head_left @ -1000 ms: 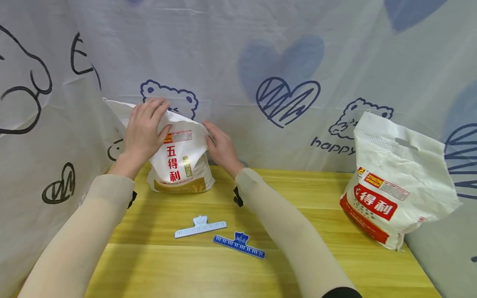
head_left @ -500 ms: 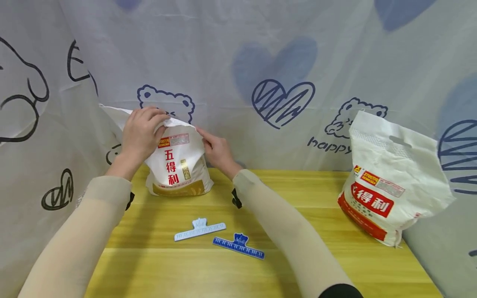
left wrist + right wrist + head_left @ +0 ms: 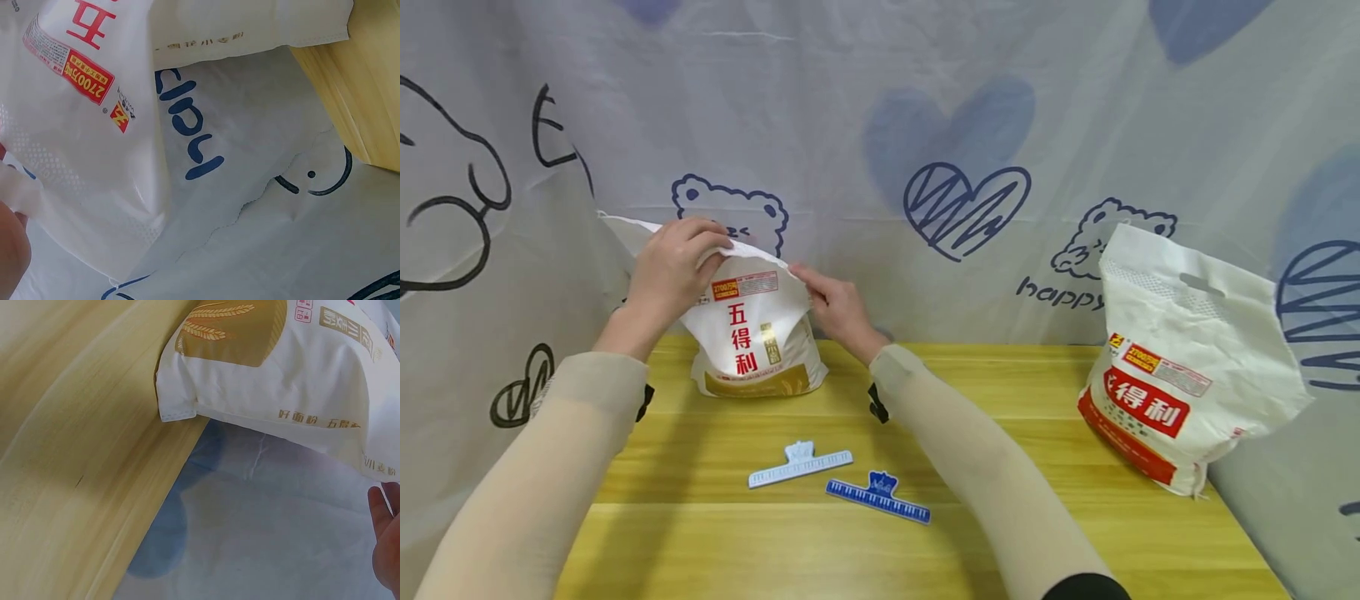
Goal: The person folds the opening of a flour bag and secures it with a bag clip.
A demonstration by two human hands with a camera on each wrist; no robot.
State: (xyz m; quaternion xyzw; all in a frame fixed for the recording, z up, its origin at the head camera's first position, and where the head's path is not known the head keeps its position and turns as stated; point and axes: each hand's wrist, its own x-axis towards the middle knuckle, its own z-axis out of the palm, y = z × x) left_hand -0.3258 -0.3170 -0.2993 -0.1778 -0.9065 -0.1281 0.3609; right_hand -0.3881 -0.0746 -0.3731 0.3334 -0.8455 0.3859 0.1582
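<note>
Both hands are up on the gold-based flour bag (image 3: 756,329), which stands at the back left of the counter (image 3: 760,554), its base on the wood close to the rear edge. The left hand (image 3: 672,267) has its fingers curled over the bag's top edge, clamped on the fold; the right hand (image 3: 841,310) pinches the right corner of that edge between thumb and fingers. The top slopes, high on the left, its far corner just in front of the patterned cloth (image 3: 850,100); touching or not, I can't tell. There's little room on that side! To the right, a broad run of wood stretches across to the red-based flour bag (image 3: 1187,367), tilted, near the counter's right edge. Down in front, between the two sleeves (image 3: 985,467), the pale clip (image 3: 801,468) and the dark blue clip (image 3: 878,500) lie apart, well back from both bags, wood around them.
</note>
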